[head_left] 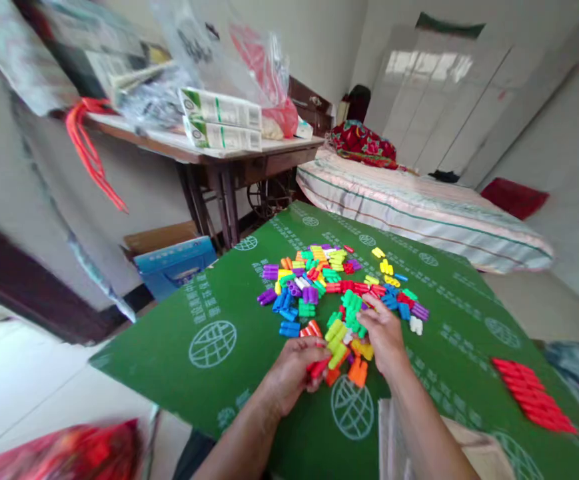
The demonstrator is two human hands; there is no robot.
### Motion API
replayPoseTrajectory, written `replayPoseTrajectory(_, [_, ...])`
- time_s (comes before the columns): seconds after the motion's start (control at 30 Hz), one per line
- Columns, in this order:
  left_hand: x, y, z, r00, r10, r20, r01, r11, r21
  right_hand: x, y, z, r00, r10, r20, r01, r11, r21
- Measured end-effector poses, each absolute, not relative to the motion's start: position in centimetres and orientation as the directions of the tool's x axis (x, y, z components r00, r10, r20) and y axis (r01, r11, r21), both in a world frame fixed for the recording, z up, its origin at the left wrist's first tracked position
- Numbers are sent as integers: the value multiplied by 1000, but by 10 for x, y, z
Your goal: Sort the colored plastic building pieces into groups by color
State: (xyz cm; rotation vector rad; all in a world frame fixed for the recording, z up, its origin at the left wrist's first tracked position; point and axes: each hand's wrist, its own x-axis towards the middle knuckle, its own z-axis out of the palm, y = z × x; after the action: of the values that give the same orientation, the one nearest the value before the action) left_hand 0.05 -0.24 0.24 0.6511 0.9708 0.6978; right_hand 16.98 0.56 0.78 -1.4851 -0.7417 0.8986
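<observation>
My left hand [302, 363] is closed around a red plastic toy block [318, 368] just above the near side of the green table. Close by its fingertips is a slanting row of yellow-green blocks [337, 341]; whether these join the red one I cannot tell. On the other side, my right hand [385, 330] has its thumb and fingers at a cluster of green blocks [352, 310], apparently gripping its edge. Orange blocks [358, 371] lie below, between my hands. Beyond them spreads a loose heap of mixed blocks, including purple ones [310, 295] and blue ones [289, 329].
A sheet of joined red blocks [534, 395] lies at the right of the green tabletop [169, 353]. Behind stand a side table [169, 143] with boxes [224, 123] and plastic bags, and a bed [419, 207]. A blue carton [174, 267] is on the floor at left.
</observation>
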Motion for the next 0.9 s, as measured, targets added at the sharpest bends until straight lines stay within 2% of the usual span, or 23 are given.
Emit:
replayPoseTrajectory(0.33, [0,-1,-8,401,801,-444,-285,570,770,175,4,7,436,893,-109,90,-165,-982])
replayPoseTrajectory(0.47, [0,-1,-9,399,805,-439,-293,566,771,181,8,-4,436,898,65,266,-59,-962])
replayPoseTrajectory(0.57, [1,-1,-8,392,807,-441,-301,566,767,179,3,-5,428,863,268,470,40,-882])
replayPoseTrajectory(0.63, [1,-1,-8,395,807,-440,-297,565,770,173,-4,0,421,848,322,518,67,-853])
replayPoseTrajectory(0.7, [1,-1,-8,405,809,-427,-282,555,783,164,-11,6,369,901,229,422,57,-905])
replayPoseTrajectory(0.77, [1,-1,-7,414,813,-409,-267,538,799,155,-17,10,255,965,66,254,-1,-967])
replayPoseTrajectory(0.83, [0,-2,-7,423,815,-396,-253,526,812,150,-20,11,183,982,-40,117,-62,-991])
replayPoseTrajectory(0.9, [0,-3,-6,450,807,-383,-228,519,824,149,-20,8,255,966,-49,40,-61,-997])
